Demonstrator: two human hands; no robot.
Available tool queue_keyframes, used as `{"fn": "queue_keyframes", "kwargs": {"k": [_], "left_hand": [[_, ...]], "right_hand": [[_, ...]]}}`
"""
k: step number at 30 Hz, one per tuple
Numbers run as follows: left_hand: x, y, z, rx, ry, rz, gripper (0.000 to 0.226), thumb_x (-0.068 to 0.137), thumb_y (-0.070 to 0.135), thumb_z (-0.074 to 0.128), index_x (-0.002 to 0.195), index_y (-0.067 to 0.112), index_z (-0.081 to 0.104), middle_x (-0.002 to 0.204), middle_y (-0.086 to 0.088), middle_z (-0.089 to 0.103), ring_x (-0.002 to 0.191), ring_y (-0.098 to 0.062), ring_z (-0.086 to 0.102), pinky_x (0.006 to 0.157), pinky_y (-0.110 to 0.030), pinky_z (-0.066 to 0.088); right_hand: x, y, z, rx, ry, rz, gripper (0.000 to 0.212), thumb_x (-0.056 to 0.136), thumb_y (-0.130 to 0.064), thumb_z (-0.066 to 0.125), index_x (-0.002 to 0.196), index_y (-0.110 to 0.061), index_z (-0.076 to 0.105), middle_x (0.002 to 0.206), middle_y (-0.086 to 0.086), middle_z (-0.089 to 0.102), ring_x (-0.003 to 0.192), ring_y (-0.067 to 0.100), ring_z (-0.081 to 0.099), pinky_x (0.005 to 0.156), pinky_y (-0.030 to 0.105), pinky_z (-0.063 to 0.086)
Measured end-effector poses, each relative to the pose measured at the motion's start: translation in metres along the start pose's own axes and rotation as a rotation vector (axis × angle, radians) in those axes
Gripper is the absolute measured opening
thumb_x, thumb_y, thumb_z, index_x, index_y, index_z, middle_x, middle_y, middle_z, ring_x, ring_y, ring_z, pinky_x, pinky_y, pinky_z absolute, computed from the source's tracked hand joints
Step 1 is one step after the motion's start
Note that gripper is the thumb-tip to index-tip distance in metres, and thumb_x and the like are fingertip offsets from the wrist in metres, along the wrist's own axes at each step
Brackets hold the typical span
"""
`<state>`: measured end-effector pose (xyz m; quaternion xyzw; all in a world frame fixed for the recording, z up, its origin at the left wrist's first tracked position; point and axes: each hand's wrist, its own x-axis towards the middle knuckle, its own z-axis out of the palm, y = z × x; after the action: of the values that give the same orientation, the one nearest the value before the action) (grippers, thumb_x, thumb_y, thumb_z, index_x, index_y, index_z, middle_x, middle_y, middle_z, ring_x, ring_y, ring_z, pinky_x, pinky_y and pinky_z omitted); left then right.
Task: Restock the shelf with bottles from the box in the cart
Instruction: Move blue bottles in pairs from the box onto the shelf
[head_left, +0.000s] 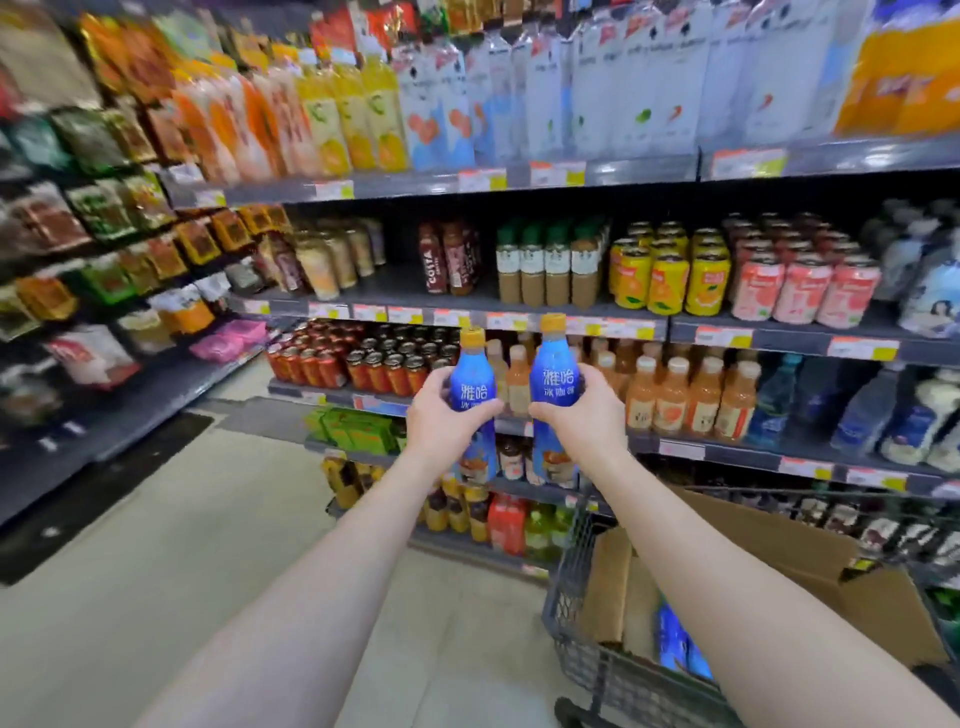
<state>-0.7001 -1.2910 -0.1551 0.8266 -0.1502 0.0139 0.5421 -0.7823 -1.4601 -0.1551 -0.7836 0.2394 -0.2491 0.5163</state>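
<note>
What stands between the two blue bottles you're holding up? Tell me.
No object is held between them. In the head view, the gap between the left hand's bottle and the right hand's bottle shows only shelved pale orange-tan drink bottles behind.

Arms: we stretch both forward, bare.
Left hand (441, 410): we keep fingers curled, gripping.
Right hand (582, 415): we grip likewise.

I see shop, grocery aisle. Dark tiered shelves (519, 179) run full width, packed with drinks: tall juice bottles (358, 119) up top, yellow cans (670, 280) and pink cans (805, 288) in rows below, red cans (363, 364) lower still. Orange-yellow price tags (483, 179) line every shelf edge. Snack packets (124, 208) fill rack at left. Wheeled cart (576, 592) with open cardboard box (769, 545) stands on pale floor (156, 519) at lower right.
</note>
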Motion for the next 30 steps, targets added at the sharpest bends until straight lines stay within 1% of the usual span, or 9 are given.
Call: {"fn": "queue_keyframes", "kwargs": {"k": [4, 8, 10, 14, 17, 21, 26, 28, 30], "left_hand": [[0.032, -0.014, -0.066, 0.016, 0.069, 0.03, 0.069, 0.073, 0.036, 0.093, 0.13, 0.027, 0.054, 0.111, 0.012, 0.065, 0.092, 0.007, 0.062, 0.074, -0.012, 0.049], [0.083, -0.037, -0.125, 0.021, 0.119, 0.067, 0.069, 0.071, 0.039, 0.093, 0.129, 0.027, 0.056, 0.111, 0.014, 0.064, 0.094, 0.001, 0.063, 0.073, -0.009, 0.044], [0.114, -0.053, -0.152, 0.014, 0.111, 0.067, 0.065, 0.072, 0.038, 0.092, 0.125, 0.03, 0.054, 0.103, 0.021, 0.06, 0.091, 0.005, 0.061, 0.071, -0.008, 0.043], [0.177, -0.086, -0.199, 0.021, 0.055, 0.106, 0.065, 0.07, 0.04, 0.093, 0.119, 0.038, 0.05, 0.104, 0.023, 0.06, 0.097, 0.001, 0.063, 0.081, -0.022, 0.05], [0.221, -0.102, -0.23, 0.01, -0.011, 0.123, 0.063, 0.072, 0.039, 0.092, 0.121, 0.035, 0.053, 0.105, 0.017, 0.064, 0.095, 0.001, 0.064, 0.077, -0.019, 0.052], [0.273, -0.118, -0.258, -0.059, -0.045, 0.105, 0.066, 0.074, 0.036, 0.092, 0.127, 0.036, 0.052, 0.104, 0.011, 0.068, 0.091, -0.005, 0.069, 0.078, -0.032, 0.062], [0.327, -0.147, -0.271, -0.076, -0.064, 0.097, 0.068, 0.074, 0.036, 0.091, 0.129, 0.033, 0.052, 0.105, 0.014, 0.069, 0.087, 0.003, 0.068, 0.066, -0.013, 0.053], [0.349, -0.159, -0.273, -0.063, -0.091, 0.084, 0.066, 0.073, 0.036, 0.092, 0.127, 0.031, 0.055, 0.104, 0.015, 0.069, 0.088, 0.003, 0.067, 0.069, -0.015, 0.054], [0.374, -0.172, -0.272, -0.052, -0.136, 0.065, 0.067, 0.071, 0.035, 0.094, 0.127, 0.03, 0.057, 0.106, 0.013, 0.069, 0.092, 0.0, 0.068, 0.074, -0.021, 0.057]], "right_hand": [[0.012, -0.051, 0.064, 0.021, -0.061, -0.059, 0.078, 0.069, -0.032, 0.089, 0.136, -0.025, 0.049, 0.116, -0.008, 0.062, 0.098, 0.01, 0.06, 0.08, 0.027, 0.051], [0.035, -0.091, 0.138, 0.037, -0.066, -0.082, 0.076, 0.068, -0.033, 0.09, 0.133, -0.024, 0.052, 0.115, -0.008, 0.064, 0.095, 0.01, 0.062, 0.076, 0.026, 0.05], [0.049, -0.107, 0.178, 0.037, -0.059, -0.096, 0.078, 0.067, -0.034, 0.09, 0.134, -0.023, 0.053, 0.119, -0.006, 0.066, 0.098, 0.011, 0.063, 0.079, 0.028, 0.054], [0.079, -0.135, 0.249, 0.051, -0.028, -0.107, 0.082, 0.066, -0.032, 0.091, 0.137, -0.022, 0.052, 0.122, -0.005, 0.065, 0.102, 0.011, 0.064, 0.085, 0.031, 0.056], [0.099, -0.152, 0.29, 0.079, -0.002, -0.081, 0.078, 0.066, -0.031, 0.091, 0.133, -0.022, 0.053, 0.117, -0.007, 0.065, 0.097, 0.008, 0.064, 0.079, 0.029, 0.057], [0.128, -0.166, 0.335, 0.098, 0.0, -0.045, 0.071, 0.067, -0.029, 0.091, 0.128, -0.024, 0.055, 0.109, -0.01, 0.066, 0.089, 0.0, 0.063, 0.073, 0.024, 0.055], [0.175, -0.172, 0.387, 0.05, -0.008, -0.01, 0.069, 0.064, -0.031, 0.092, 0.124, -0.023, 0.059, 0.107, -0.009, 0.068, 0.09, 0.004, 0.065, 0.072, 0.025, 0.055], [0.199, -0.171, 0.407, 0.028, -0.019, 0.003, 0.064, 0.064, -0.032, 0.091, 0.12, -0.025, 0.061, 0.105, -0.009, 0.068, 0.09, 0.006, 0.065, 0.068, 0.024, 0.054], [0.227, -0.167, 0.425, 0.035, -0.021, 0.008, 0.063, 0.062, -0.034, 0.091, 0.118, -0.024, 0.064, 0.103, -0.01, 0.07, 0.092, 0.009, 0.068, 0.074, 0.031, 0.059]]}}
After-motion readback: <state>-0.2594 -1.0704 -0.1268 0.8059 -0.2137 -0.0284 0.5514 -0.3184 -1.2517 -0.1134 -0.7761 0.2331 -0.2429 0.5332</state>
